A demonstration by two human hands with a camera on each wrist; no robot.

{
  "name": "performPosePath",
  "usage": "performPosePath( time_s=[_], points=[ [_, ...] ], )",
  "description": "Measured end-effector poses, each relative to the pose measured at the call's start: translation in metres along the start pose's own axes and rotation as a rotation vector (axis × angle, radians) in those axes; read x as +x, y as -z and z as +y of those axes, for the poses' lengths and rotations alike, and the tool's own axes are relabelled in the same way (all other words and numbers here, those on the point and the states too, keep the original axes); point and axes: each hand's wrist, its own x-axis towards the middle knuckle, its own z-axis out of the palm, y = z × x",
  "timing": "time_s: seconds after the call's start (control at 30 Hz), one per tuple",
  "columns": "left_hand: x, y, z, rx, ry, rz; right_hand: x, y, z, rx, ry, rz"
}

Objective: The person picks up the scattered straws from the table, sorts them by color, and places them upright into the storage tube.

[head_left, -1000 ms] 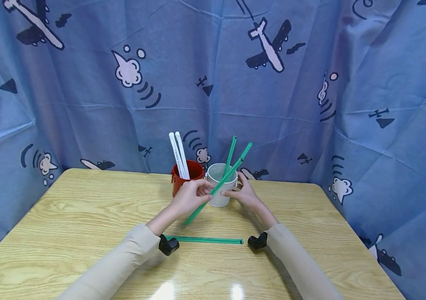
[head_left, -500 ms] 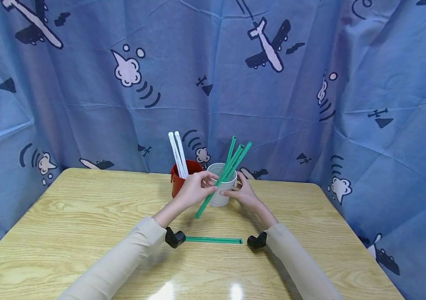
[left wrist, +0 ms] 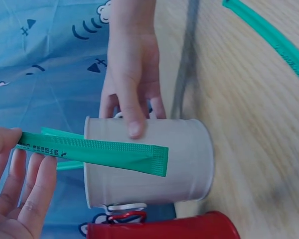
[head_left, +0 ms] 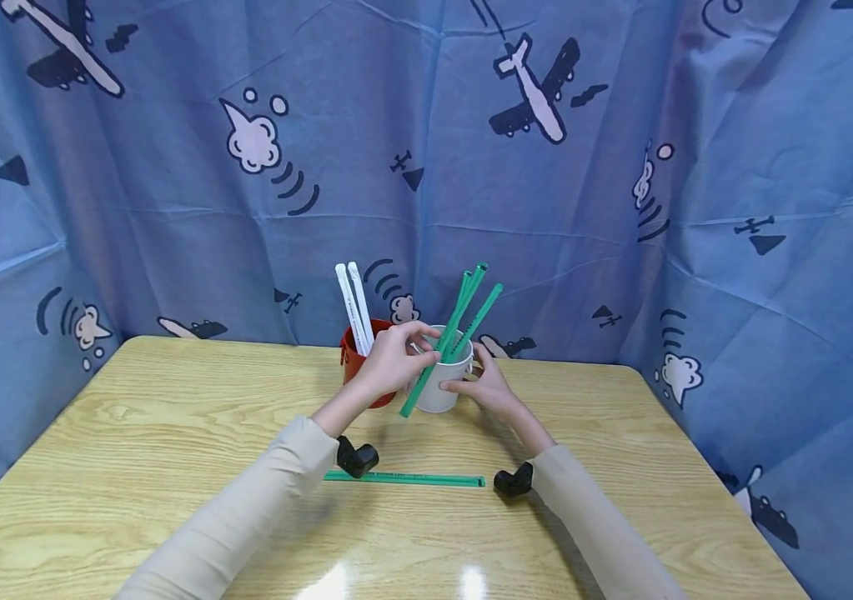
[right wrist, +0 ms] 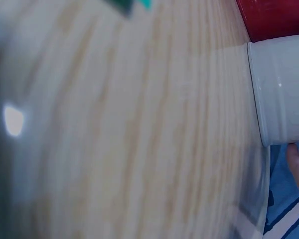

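Note:
My left hand pinches a green wrapped straw between thumb and fingers. That straw slants in front of the white bucket, its lower end outside the bucket and its upper end above the rim. Two more green wrapped straws stand leaning inside the white bucket. At the bucket's right side, my right hand holds it with thumb in front and fingers around the side; in the right wrist view only part of this hand shows. Another green wrapped straw lies on the table, partly hidden by the left wrist camera.
A red bucket with two white wrapped straws stands just left of the white one, partly behind my left hand. The wooden table reaches back to a blue curtain printed with planes.
My left hand has moved right and up with the green straw, whose upper end now rises beside the straws in the white bucket. My right hand has stayed on the bucket.

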Motion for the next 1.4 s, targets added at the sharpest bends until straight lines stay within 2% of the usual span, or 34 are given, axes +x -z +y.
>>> performPosePath(
  time_s=[0.67,0.83,1.1,1.2,1.4],
  points=[
    [0.025,0.010,0.025,0.001,-0.024,0.084,0.000,-0.001,0.000,-0.001,-0.002,0.001],
    [0.030,0.012,0.029,-0.023,-0.040,0.134,0.000,0.000,-0.003,-0.008,-0.010,0.003],
    [0.034,0.009,0.028,-0.043,-0.085,0.258,-0.012,-0.001,-0.027,-0.014,-0.017,-0.012],
    [0.035,0.007,0.026,-0.053,-0.091,0.277,-0.010,-0.001,-0.024,-0.016,-0.011,-0.012],
    [0.037,0.000,0.015,-0.055,-0.060,0.289,-0.001,0.000,-0.003,-0.002,-0.025,0.002]
  ],
)
